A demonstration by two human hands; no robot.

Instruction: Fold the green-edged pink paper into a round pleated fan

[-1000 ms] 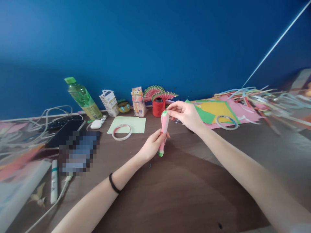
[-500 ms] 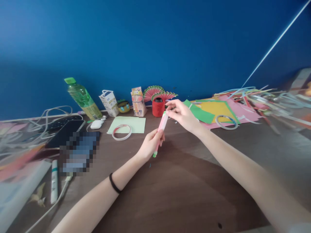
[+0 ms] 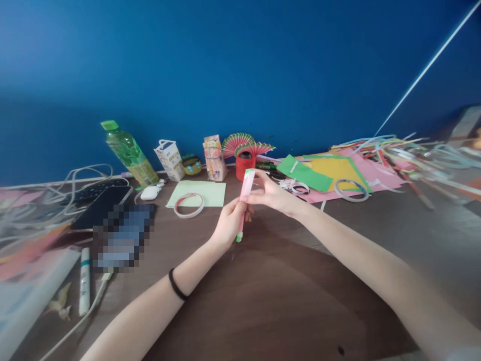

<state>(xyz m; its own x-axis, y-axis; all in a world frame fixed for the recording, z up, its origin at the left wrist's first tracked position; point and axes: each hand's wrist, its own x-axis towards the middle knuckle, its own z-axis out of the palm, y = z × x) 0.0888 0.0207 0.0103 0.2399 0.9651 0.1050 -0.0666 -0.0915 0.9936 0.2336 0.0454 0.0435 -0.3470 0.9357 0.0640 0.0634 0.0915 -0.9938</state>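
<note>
Above the middle of the table, a narrow folded strip of pink paper (image 3: pixel 246 185) with green ends is held at a slant. Wrapped round its lower half is my left hand (image 3: pixel 230 223), the green lower end sticking out below the fingers. My right hand (image 3: pixel 271 194) pinches the strip higher up, its thumb near my left thumb and a fingertip close to the green top end. Just behind stand pleated pink paper fans (image 3: pixel 240 145) with green edges, beside a red roll (image 3: pixel 245 165) with a dark top.
Green paper (image 3: pixel 304 173), yellow paper and pink sheets lie right, with a tape roll (image 3: pixel 351 190) on them. Another tape roll (image 3: pixel 189 205) rests on pale green paper (image 3: pixel 214 193). A bottle (image 3: pixel 130 153), phones, cables and a marker (image 3: pixel 84 281) occupy the left. A blue wall closes the back.
My right hand has moved down and left along the folded paper strip, from its top end to near my left hand. The left hand has hardly moved.
</note>
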